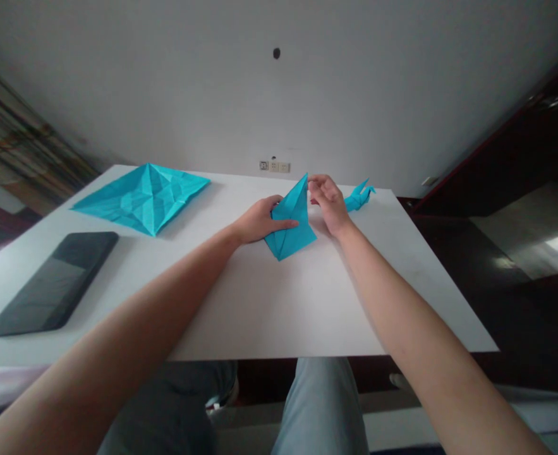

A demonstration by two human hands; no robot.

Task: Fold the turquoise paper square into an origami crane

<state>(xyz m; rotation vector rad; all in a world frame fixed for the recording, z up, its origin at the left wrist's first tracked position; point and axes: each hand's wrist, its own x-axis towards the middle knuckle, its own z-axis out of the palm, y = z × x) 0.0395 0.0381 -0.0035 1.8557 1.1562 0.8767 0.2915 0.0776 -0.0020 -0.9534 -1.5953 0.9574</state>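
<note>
A half-folded piece of blue paper (290, 224), kite-shaped, rests on the white table (260, 303) near its middle. My left hand (258, 220) presses on its left side, with a finger stretched across the fold. My right hand (327, 201) pinches the raised upper tip of the same paper with curled fingers. Just behind my right hand lies a finished blue paper crane (360, 196).
A large creased blue paper sheet (143, 197) lies open at the table's far left. A dark tablet (55, 281) lies flat near the left front edge. A grey wall with a socket strip (274, 166) stands behind the table. A dark floor drops off to the right.
</note>
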